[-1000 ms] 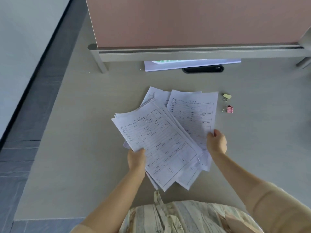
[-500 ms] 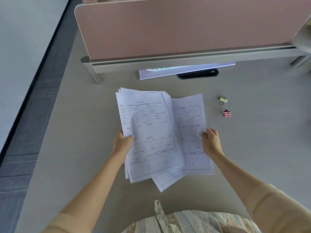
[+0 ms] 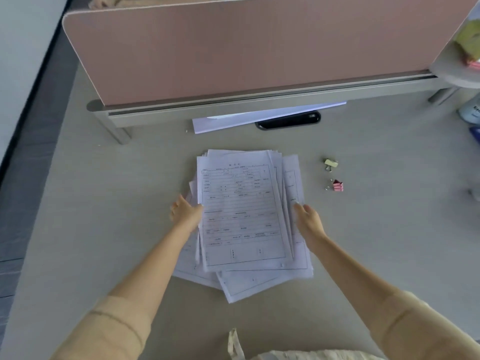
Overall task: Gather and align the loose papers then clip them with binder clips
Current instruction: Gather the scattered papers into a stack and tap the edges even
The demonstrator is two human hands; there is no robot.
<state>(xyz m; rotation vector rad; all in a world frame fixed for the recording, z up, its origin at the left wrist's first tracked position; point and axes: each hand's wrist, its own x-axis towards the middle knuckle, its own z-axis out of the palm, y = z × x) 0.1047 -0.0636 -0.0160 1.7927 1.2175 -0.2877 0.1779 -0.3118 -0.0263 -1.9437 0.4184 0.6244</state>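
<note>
Mid-frame, my left hand [image 3: 185, 214] and right hand [image 3: 309, 223] press open-fingered against opposite sides of the uneven papers [image 3: 241, 211] on the desk [image 3: 104, 203], two clips [image 3: 335, 185] loose at right.

Soft even daylight, slightly blurred edges

papers [image 3: 241, 211]: printed forms, uneven stack, desk ctr | clips: yellow [image 3: 331, 163] + pink [image 3: 337, 186], right
</note>
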